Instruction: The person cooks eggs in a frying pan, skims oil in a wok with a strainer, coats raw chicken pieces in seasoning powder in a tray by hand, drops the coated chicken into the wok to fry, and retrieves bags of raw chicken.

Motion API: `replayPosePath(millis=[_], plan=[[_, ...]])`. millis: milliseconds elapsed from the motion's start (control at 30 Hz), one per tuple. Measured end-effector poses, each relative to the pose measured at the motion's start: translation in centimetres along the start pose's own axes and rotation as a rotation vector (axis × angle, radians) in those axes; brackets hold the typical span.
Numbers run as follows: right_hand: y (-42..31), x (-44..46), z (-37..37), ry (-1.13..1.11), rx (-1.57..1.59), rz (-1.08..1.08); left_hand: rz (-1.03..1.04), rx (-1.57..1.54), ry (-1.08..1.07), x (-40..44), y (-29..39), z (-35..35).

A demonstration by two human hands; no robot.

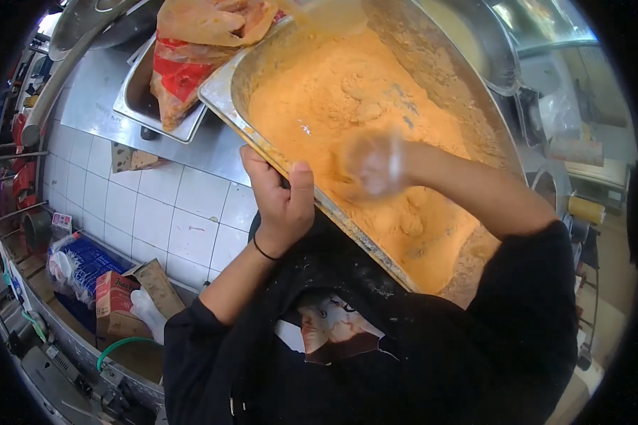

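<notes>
A large metal tray point(228, 106) holds a deep layer of orange-yellow flour-like powder point(298, 88), with lumps and small ridges in it. My left hand point(282, 198) is closed around the tray's near rim, thumb on top; a dark band circles that wrist. Over the middle of the powder is my right hand point(371, 166), smeared by motion, so its fingers cannot be made out. Something whitish and see-through, perhaps a plastic glove, covers it up to the wrist. Whether it holds any powder is hidden by the blur.
Left of the tray, a smaller steel pan point(136, 99) holds a red and clear plastic bag point(184, 67) with powder stains. A metal bowl point(475, 42) of pale liquid stands beyond the tray. Cardboard boxes point(117, 301) lie at lower left, past the tiled floor point(159, 209).
</notes>
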State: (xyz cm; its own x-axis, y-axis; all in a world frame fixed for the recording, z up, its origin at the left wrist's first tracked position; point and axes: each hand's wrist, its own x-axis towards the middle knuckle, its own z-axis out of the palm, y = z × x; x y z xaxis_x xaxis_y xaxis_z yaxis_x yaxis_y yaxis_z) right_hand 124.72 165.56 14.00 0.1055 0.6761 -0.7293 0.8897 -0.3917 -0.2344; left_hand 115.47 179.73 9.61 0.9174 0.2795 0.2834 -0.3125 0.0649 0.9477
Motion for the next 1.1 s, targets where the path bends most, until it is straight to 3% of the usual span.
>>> replayPosePath(millis=[67, 167, 233, 333, 400, 500, 600, 667, 733, 833, 900, 967, 1033, 1100], plan=[[2.9, -1.3, 0.9, 0.112, 0.206, -0.034, 0.054, 0.094, 0.008, 0.0, -0.6, -0.2], [6.3, 0.2, 0.7, 0.559, 0.104, 0.358, 0.070, 0.133, 0.030, -0.2, -0.9, -0.3], [6.3, 2.7, 2.3, 0.828, 0.068, 0.392, 0.062, 0.110, 0.038, -0.2, -0.9, 0.0], [2.3, -0.4, 2.1, 0.094, 0.089, 0.430, 0.031, 0.085, 0.038, -0.3, -0.5, -0.1], [-0.9, -3.7, 2.4, -0.110, 0.149, 0.535, 0.009, 0.071, 0.051, -0.3, -0.4, 0.1], [-1.4, -7.6, 3.9, -0.228, 0.288, 0.397, 0.035, 0.066, 0.028, -0.3, -0.5, 0.0], [0.2, -5.9, 2.3, -0.081, 0.566, 0.626, 0.040, 0.043, 0.045, -0.2, -0.4, 0.2], [0.6, -1.8, 8.4, 0.435, 0.547, 0.456, 0.010, 0.019, 0.054, -0.3, -0.2, 0.3], [-3.0, -0.2, 8.8, 0.580, 0.325, 0.277, -0.008, 0.004, 0.061, -0.1, -0.1, 0.3], [-5.4, -4.6, 8.4, -0.017, 0.530, 0.433, -0.037, 0.000, 0.057, -0.2, 0.1, 0.4], [-6.0, -6.8, 11.3, -0.174, 0.390, 0.359, -0.045, 0.004, 0.052, -0.2, 0.3, 0.4], [-5.1, -9.6, 14.4, -0.188, 0.437, 0.343, -0.032, 0.010, 0.047, -0.1, 0.1, 0.3], [-3.6, -12.5, 15.9, 0.160, 0.647, 0.518, -0.024, 0.005, 0.042, -0.2, -0.1, 0.3], [-0.3, -14.0, 14.1, 0.393, 0.810, 0.511, -0.006, -0.004, 0.039, -0.2, -0.2, 0.2]])
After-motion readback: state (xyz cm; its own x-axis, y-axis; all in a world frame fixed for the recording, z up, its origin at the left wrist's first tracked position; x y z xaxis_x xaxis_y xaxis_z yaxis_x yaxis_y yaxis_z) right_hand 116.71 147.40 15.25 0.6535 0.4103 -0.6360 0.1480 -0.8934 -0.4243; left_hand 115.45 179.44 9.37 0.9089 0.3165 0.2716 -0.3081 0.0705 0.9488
